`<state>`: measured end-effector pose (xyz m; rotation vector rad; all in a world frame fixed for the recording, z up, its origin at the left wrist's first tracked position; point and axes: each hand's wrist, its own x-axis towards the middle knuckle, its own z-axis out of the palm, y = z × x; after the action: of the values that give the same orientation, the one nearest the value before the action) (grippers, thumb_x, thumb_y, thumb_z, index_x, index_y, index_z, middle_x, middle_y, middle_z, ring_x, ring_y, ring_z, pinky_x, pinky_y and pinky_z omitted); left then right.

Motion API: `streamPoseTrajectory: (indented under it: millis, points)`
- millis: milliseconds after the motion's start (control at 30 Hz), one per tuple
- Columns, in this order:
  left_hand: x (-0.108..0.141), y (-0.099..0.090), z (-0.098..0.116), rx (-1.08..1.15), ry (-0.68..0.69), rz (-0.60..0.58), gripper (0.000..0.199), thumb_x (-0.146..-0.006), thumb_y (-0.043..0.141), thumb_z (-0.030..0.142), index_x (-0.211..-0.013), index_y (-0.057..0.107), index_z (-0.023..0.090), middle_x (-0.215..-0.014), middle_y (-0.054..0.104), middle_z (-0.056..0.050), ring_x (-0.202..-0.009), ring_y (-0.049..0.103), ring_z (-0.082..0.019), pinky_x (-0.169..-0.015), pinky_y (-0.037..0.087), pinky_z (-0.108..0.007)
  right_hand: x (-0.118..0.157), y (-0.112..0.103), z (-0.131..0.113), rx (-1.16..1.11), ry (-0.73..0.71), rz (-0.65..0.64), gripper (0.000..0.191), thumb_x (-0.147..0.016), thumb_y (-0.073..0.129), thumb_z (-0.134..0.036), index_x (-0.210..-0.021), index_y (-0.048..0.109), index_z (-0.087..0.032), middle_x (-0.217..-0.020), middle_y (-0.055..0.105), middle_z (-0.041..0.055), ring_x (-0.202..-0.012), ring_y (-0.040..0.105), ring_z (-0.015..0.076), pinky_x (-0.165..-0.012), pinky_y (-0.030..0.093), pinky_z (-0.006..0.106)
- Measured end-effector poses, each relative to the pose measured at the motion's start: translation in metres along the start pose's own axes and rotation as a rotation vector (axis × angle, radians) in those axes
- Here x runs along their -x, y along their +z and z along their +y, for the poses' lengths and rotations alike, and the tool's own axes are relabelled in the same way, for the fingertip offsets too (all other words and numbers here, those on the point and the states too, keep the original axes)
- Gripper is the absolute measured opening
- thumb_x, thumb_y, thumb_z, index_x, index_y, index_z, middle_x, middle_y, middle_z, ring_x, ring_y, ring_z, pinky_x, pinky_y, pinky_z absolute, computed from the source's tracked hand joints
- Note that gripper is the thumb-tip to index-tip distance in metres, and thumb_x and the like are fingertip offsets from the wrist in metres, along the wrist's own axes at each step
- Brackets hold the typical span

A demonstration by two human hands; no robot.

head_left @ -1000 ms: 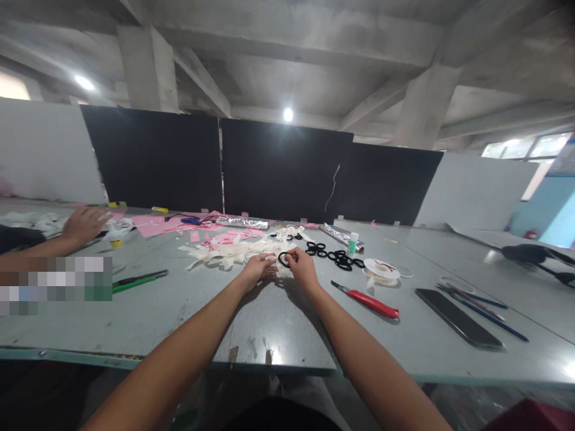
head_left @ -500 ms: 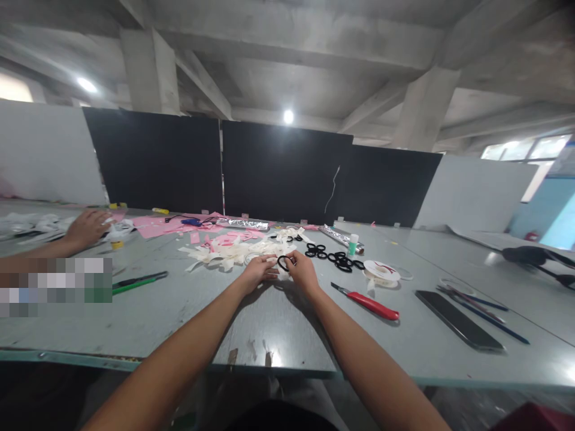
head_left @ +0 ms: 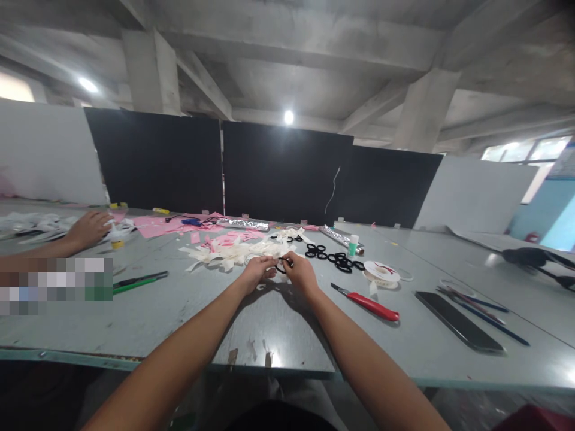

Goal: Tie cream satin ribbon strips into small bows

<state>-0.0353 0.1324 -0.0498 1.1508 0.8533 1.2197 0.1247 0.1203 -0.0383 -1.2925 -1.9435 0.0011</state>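
Observation:
Over the table's middle, a black elastic hair tie (head_left: 281, 269) hangs between my two hands. My right hand (head_left: 300, 272) pinches its right side with thumb and fingers. My left hand (head_left: 257, 273) is closed at its left edge, fingertips pressed together on it. Part of the ring is hidden behind the fingers. Just beyond my left hand lies a loose pile of cream ribbon strips (head_left: 224, 254). More black hair ties (head_left: 344, 263) are heaped to the right of my right hand, beside a roll of ribbon (head_left: 381, 271).
A red-handled knife (head_left: 372, 305), a black phone (head_left: 458, 320) and tweezers-like tools (head_left: 489, 314) lie at right. A glue stick (head_left: 353, 244) stands behind the hair ties. At left are a green cutter (head_left: 141, 281) and another person's hand (head_left: 90, 227). Black panels (head_left: 287, 173) close off the back.
My left fingers have closed in on the hair tie, which has tilted and shifted slightly left with my right hand. The other person's hand has barely moved.

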Motion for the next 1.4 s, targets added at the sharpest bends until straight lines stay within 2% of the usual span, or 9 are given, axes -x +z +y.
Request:
streamPoseTrajectory:
  millis: [233,367,533,800,967,1100,1267,1333,1400]
  points:
    - [-0.008,-0.003,-0.006,0.031,0.09,0.019,0.034,-0.053,0.084,0.032,-0.076,0.067,0.013,-0.079,0.067,-0.005,-0.074,0.062,-0.013,-0.075,0.05,-0.026,-0.001,0.002,0.002,-0.01,0.0,-0.013,0.017,-0.085,0.053,-0.031,-0.097,0.064,-0.025,-0.078,0.068,0.0005,-0.068,0.058,0.0159,-0.06,0.033,0.023]
    - [-0.005,-0.001,-0.005,0.046,0.026,0.014,0.038,-0.054,0.083,0.036,-0.079,0.066,0.014,-0.076,0.065,-0.004,-0.064,0.06,-0.012,-0.068,0.051,-0.026,-0.002,0.001,0.003,-0.011,0.016,-0.005,0.017,-0.085,0.053,-0.031,-0.096,0.064,-0.025,-0.077,0.068,0.0003,-0.068,0.058,0.0158,-0.06,0.033,0.023]
    - [-0.002,0.0,0.001,0.055,-0.04,0.048,0.041,-0.059,0.079,0.047,-0.077,0.065,0.013,-0.055,0.053,0.001,-0.056,0.057,-0.012,-0.066,0.053,-0.03,-0.001,-0.001,0.004,-0.006,0.027,-0.003,0.018,-0.085,0.054,-0.034,-0.095,0.066,-0.025,-0.077,0.068,0.0007,-0.069,0.058,0.0158,-0.06,0.033,0.023]
    - [0.003,-0.001,0.001,-0.051,-0.029,-0.086,0.032,-0.061,0.079,0.038,-0.077,0.068,0.012,-0.076,0.064,-0.005,-0.056,0.053,-0.008,-0.061,0.049,-0.023,-0.001,0.0,0.003,0.027,0.007,-0.03,0.019,-0.084,0.054,-0.029,-0.098,0.067,-0.026,-0.08,0.069,0.0011,-0.073,0.06,0.0166,-0.063,0.035,0.024]
    - [-0.001,-0.001,-0.004,-0.006,0.012,-0.063,0.028,-0.059,0.08,0.031,-0.074,0.067,0.011,-0.08,0.067,-0.008,-0.071,0.061,-0.014,-0.07,0.051,-0.025,-0.002,0.003,0.004,0.042,-0.013,-0.073,0.019,-0.084,0.054,-0.028,-0.099,0.066,-0.026,-0.086,0.07,0.0016,-0.078,0.06,0.0175,-0.065,0.037,0.024]
    - [-0.004,0.0,-0.006,0.02,0.03,0.026,0.028,-0.057,0.081,0.026,-0.075,0.065,0.012,-0.078,0.065,-0.006,-0.069,0.061,-0.012,-0.067,0.05,-0.024,0.0,0.001,0.002,0.051,-0.018,-0.097,0.02,-0.086,0.052,-0.027,-0.102,0.065,-0.025,-0.089,0.067,0.0032,-0.081,0.059,0.0184,-0.069,0.038,0.026]
    - [-0.001,0.002,-0.002,0.046,0.041,0.106,0.035,-0.058,0.081,0.031,-0.081,0.059,0.016,-0.073,0.063,-0.002,-0.06,0.06,-0.011,-0.064,0.052,-0.028,0.003,-0.005,-0.012,0.119,-0.228,0.047,0.025,-0.087,0.05,-0.022,-0.109,0.061,-0.018,-0.107,0.057,0.0106,-0.102,0.049,0.0227,-0.089,0.037,0.033]
    - [0.001,0.003,0.0,0.045,0.027,0.112,0.034,-0.059,0.08,0.033,-0.077,0.057,0.016,-0.067,0.061,0.001,-0.055,0.059,-0.011,-0.06,0.051,-0.026,0.003,-0.005,-0.019,0.167,-0.316,0.012,0.022,-0.086,0.052,-0.025,-0.104,0.062,-0.018,-0.104,0.058,0.011,-0.101,0.047,0.0246,-0.091,0.035,0.036]
    - [0.001,0.003,0.001,0.054,0.031,0.104,0.03,-0.062,0.077,0.034,-0.075,0.056,0.016,-0.066,0.06,0.001,-0.052,0.059,-0.01,-0.057,0.049,-0.024,0.004,-0.003,-0.022,0.223,-0.324,-0.022,0.026,-0.084,0.056,-0.03,-0.106,0.062,-0.018,-0.103,0.059,0.0112,-0.099,0.048,0.0264,-0.089,0.035,0.038]
